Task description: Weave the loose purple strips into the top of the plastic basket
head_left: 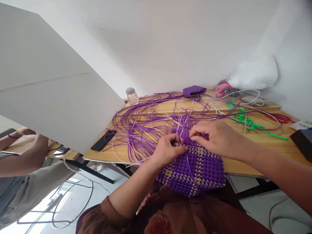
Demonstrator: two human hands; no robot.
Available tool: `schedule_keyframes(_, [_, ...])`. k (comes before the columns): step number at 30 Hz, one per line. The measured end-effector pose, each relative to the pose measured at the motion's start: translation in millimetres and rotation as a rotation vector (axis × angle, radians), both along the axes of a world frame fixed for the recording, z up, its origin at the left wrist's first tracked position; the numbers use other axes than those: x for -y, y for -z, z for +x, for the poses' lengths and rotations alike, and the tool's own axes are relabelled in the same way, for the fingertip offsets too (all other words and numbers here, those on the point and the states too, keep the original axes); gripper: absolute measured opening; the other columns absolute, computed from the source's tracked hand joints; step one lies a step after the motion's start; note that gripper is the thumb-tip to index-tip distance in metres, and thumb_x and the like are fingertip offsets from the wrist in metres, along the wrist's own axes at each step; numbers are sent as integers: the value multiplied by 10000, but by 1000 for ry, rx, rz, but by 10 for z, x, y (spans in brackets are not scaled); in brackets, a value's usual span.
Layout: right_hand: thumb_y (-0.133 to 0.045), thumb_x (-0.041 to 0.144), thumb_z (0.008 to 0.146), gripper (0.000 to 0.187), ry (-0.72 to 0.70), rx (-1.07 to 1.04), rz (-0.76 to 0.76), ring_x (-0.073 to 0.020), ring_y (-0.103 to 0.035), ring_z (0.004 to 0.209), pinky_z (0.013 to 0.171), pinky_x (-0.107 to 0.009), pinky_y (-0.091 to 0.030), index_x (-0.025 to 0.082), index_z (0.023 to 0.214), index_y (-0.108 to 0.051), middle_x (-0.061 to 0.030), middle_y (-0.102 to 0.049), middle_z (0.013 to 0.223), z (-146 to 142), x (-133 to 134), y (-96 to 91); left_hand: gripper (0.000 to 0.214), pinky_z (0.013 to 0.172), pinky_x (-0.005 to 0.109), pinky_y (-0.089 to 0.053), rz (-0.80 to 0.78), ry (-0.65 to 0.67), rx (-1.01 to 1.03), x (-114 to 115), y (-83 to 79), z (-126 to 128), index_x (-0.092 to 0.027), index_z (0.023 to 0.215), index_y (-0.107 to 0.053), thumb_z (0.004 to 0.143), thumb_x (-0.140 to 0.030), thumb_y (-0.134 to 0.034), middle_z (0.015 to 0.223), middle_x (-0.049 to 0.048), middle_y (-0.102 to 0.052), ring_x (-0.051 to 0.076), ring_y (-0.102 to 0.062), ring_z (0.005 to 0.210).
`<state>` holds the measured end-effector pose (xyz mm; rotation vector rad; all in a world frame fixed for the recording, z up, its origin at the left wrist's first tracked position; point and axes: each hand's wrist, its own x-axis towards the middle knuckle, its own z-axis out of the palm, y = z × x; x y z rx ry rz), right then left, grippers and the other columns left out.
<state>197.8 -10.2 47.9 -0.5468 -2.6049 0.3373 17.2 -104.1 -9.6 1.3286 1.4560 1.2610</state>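
Observation:
A purple and cream woven basket [209, 169] rests at the table's front edge, partly over my lap. Loose purple and cream plastic strips [136, 130] fan out from its top and spread to the left. My left hand [168, 148] pinches a purple strip at the basket's upper edge, thumb and forefinger together. Close beside it on the right, my right hand [209, 138] has its fingertips closed on a strip at the same edge. The exact ends of the strips are hidden by my fingers.
A small purple woven piece [194, 91] lies at the back. A lidded jar [132, 96], a black phone [103, 140], green strips [246, 120], red-handled pliers [278, 117] and a dark box [302, 143] are on the table [268, 152]. Left of a white partition [53, 81], another person's arms [29, 149] show.

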Motion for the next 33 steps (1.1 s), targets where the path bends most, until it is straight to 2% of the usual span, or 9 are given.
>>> schedule_keyframes(5, [-548, 174, 858, 201, 55, 20, -90, -127, -584, 593, 586, -264, -369, 235, 871, -739, 14, -706, 696, 71, 172, 75, 284, 637, 240, -340, 41, 2, -34, -5, 6, 29, -155, 809, -632, 697, -365, -785, 701, -35, -544, 99, -436, 653])
schedule_keyframes(11, [-562, 215, 863, 182, 82, 56, -177, -104, -518, 502, 526, -258, -337, 236, 819, -738, 35, -646, 590, 100, 178, 51, 398, 566, 247, -253, 52, -80, 6, -42, 26, 82, -161, 614, -493, 734, -443, -748, 573, -61, -382, 82, -311, 581])
schedule_keyframes(15, [-566, 227, 864, 193, 101, 50, -242, -99, -490, 480, 495, -251, -324, 241, 862, -759, 45, -606, 545, 150, 187, 77, 365, 570, 255, -250, 12, -61, -62, -61, 23, 86, -162, 617, -508, 778, -436, -688, 575, -52, -392, 88, -323, 583])
schedule_keyframes(19, [-568, 250, 867, 204, 122, 24, -317, -103, -494, 485, 484, -251, -334, 228, 871, -770, 34, -607, 547, 170, 250, 79, 326, 580, 258, -259, 40, -98, -153, -45, 6, 95, -159, 661, -557, 795, -431, -678, 589, -50, -412, 94, -349, 593])
schedule_keyframes(23, [-561, 258, 880, 215, 120, 22, -319, -106, -490, 476, 479, -258, -337, 224, 893, -772, 33, -597, 536, 197, 279, 89, 334, 575, 262, -239, 79, -118, -188, -38, -5, 110, -167, 620, -504, 805, -394, -665, 570, -56, -350, 94, -318, 586])
schedule_keyframes(26, [-548, 234, 904, 220, 118, 18, -217, -121, -552, 526, 538, -270, -400, 234, 936, -766, 21, -646, 601, 234, 255, 161, 338, 585, 266, -248, 70, -95, -228, -58, -6, 98, -169, 603, -485, 812, -378, -647, 572, -50, -355, 100, -328, 598])
schedule_keyframes(29, [-580, 237, 924, 198, 130, -54, 119, -209, -665, 834, 773, -353, -477, 218, 1039, -740, -53, -738, 911, 249, 258, 301, 336, 592, 266, -263, 51, -48, -218, -80, 8, 76, -171, 607, -481, 818, -385, -631, 574, -46, -378, 103, -342, 600])
schedule_keyframes(31, [-625, 265, 921, 228, 129, -113, 380, -305, -612, 1102, 912, -455, -424, 234, 1129, -712, -100, -704, 1156, 239, 312, 413, 333, 600, 265, -275, 62, -40, -217, -88, 21, 65, -170, 611, -486, 815, -387, -633, 579, -45, -395, 103, -349, 603])
schedule_keyframes(33, [-623, 263, 931, 221, 23, -128, 533, -339, -532, 1224, 943, -491, -368, 269, 1138, -701, -88, -668, 1252, 220, 404, 516, 332, 610, 264, -288, 82, -35, -217, -92, 29, 59, -167, 610, -494, 811, -388, -638, 588, -41, -412, 104, -359, 611])
